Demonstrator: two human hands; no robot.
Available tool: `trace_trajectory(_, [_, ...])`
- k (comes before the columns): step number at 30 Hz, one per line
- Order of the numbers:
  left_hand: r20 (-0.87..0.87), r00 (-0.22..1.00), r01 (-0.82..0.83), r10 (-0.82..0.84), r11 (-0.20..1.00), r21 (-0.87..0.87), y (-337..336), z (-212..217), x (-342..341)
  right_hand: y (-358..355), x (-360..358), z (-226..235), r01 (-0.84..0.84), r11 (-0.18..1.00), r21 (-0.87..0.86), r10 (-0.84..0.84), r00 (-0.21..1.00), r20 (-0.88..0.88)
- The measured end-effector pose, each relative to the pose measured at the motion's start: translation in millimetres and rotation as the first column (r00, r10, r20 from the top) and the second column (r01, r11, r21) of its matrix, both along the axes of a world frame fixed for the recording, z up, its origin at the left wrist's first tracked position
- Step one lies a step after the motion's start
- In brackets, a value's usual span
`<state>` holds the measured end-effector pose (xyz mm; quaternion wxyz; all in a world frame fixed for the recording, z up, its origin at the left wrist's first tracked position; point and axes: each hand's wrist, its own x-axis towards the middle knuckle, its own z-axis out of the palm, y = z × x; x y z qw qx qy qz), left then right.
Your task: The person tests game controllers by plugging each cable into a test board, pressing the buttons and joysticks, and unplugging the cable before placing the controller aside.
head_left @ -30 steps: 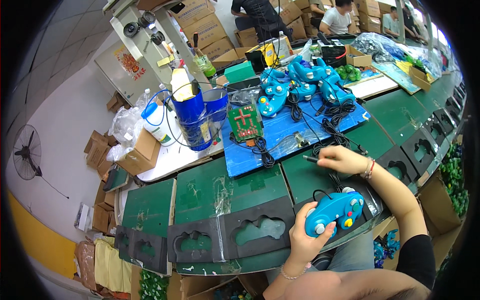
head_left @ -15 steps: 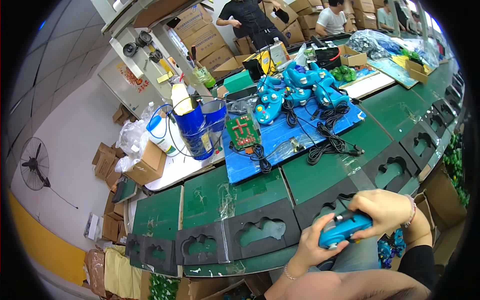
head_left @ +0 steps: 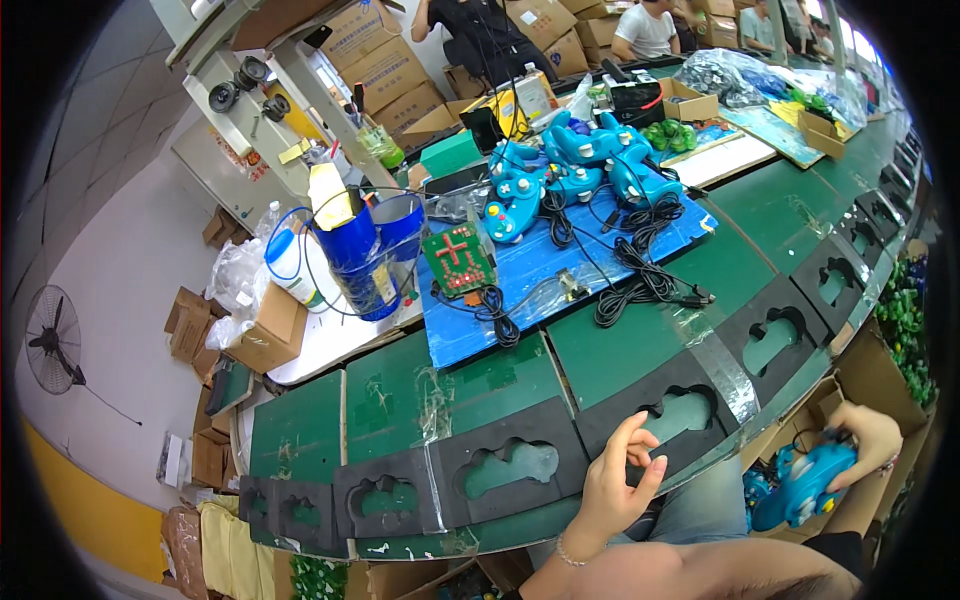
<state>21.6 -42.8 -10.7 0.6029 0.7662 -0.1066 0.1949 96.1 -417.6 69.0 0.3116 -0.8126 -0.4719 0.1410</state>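
Observation:
My left hand [head_left: 612,485] is raised beside a black foam cut-out [head_left: 655,465] on the bench's near edge. Its fingers are apart and slightly curled, with nothing in them. Low at the right, my right hand [head_left: 868,442] grips a teal game controller [head_left: 812,478] above an open cardboard box [head_left: 860,385]. More teal parts show beneath it, partly hidden. Across the bench, several teal controllers [head_left: 575,150] with coiled black cables [head_left: 650,255] lie heaped on a blue board [head_left: 480,325]. A green circuit board with red markings [head_left: 458,262] leans at its left end.
Shaped foam trays [head_left: 510,470] run along the bench's curved near edge. Blue cups [head_left: 365,275] and a white tub [head_left: 300,268] stand to the left. Green parts fill a container [head_left: 905,335] at far right. Other people [head_left: 645,32] are behind the bench.
My right hand has carried the controller from above the foam tray down to the right, over the box. My left hand has let go of it and opened.

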Motion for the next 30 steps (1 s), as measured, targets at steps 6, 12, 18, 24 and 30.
trace_trajectory(6, [0.008, 0.999, -0.038, 0.037, 0.997, 0.073, -4.1, 5.7, 2.6, -27.8, -7.6, -155.4, 0.582, 0.484, -0.653, -0.742, 0.669, 0.046])
trace_trajectory(12, [0.045, 0.997, -0.058, 0.055, 0.996, 0.073, -7.0, 10.0, 4.5, -76.5, -2.3, -325.8, 0.588, 0.141, -0.797, -0.876, 0.449, 0.176])
trace_trajectory(18, [0.065, 0.996, -0.074, 0.068, 0.992, 0.099, -11.5, 10.4, 7.4, -98.6, -33.6, -433.0, 0.556, -0.129, -0.821, -0.960, 0.138, 0.244])
trace_trajectory(24, [0.044, 0.997, -0.071, 0.066, 0.991, 0.114, -15.0, 9.6, 8.9, -92.1, -43.6, -469.3, 0.512, -0.286, -0.810, -0.950, -0.041, 0.310])
trace_trajectory(30, [-0.007, 0.999, -0.044, 0.045, 0.993, 0.111, -17.0, 9.0, 9.3, -164.8, -12.9, -450.8, 0.892, -0.328, -0.309, -0.936, -0.351, -0.019])
